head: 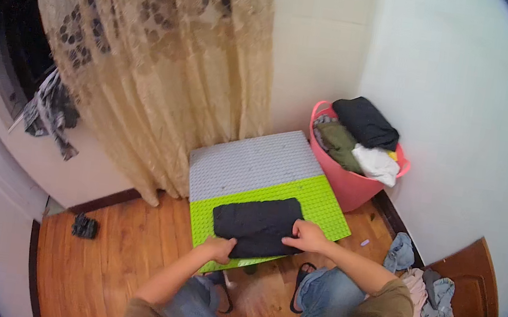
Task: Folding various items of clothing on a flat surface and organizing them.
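A folded black garment [258, 223] lies flat on the green half of a studded building-brick table top [324, 205]. My left hand [220, 249] grips the garment's near left corner between thumb and fingers. At the garment's right edge, my right hand [308, 236] pinches the cloth, thumb pointing left. Both hands are at the near side of the table top, and the garment forms a compact rectangle between them. Its underside is hidden.
A pink tub [342, 179] with folded clothes, a black garment [367, 121] uppermost, stands against the table's right side. Loose clothes [427, 298] are heaped at right. A patterned curtain [164, 76] hangs behind. A small dark object [85, 226] lies on the wooden floor [127, 257].
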Available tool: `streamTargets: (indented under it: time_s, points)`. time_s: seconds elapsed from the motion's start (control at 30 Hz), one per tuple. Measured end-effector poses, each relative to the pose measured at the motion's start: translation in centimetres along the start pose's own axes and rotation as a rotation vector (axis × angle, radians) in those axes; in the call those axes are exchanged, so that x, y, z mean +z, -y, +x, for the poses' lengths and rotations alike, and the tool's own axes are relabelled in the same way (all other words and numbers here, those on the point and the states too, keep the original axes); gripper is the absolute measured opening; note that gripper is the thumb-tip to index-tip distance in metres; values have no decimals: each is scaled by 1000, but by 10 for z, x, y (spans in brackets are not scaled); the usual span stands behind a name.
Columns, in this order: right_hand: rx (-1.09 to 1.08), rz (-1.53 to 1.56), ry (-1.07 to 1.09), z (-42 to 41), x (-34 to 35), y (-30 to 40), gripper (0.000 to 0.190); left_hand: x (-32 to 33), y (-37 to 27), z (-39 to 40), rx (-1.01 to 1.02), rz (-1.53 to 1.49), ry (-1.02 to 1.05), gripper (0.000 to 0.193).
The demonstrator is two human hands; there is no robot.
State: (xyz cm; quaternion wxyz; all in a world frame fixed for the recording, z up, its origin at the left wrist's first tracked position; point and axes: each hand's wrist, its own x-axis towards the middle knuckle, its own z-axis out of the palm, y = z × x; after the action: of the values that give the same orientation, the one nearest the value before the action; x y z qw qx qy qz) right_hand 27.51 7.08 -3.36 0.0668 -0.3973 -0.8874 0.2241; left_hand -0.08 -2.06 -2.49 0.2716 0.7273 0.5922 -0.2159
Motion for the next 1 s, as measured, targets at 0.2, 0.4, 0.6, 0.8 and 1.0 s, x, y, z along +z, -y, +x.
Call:
streamTargets:
  time_s: [0.2, 0.4, 0.6, 0.8, 1.0]
  points:
    - [522, 535, -178, 41, 42, -24, 55, 4, -7, -1, -116, 14, -14, 46]
    - [628, 1522, 201, 45, 18, 5, 50, 3, -6, 7, -74, 43, -45, 39]
    - [579, 1461, 204, 45, 14, 21, 41, 0, -1, 10, -56, 34, -33, 35]
    - [548, 1728, 315, 51, 11, 18, 37, -9, 10, 15, -44, -3, -56, 29]
    - [236, 2049, 48, 64, -66, 16, 33, -27, 14, 1, 91, -277, -625, 24]
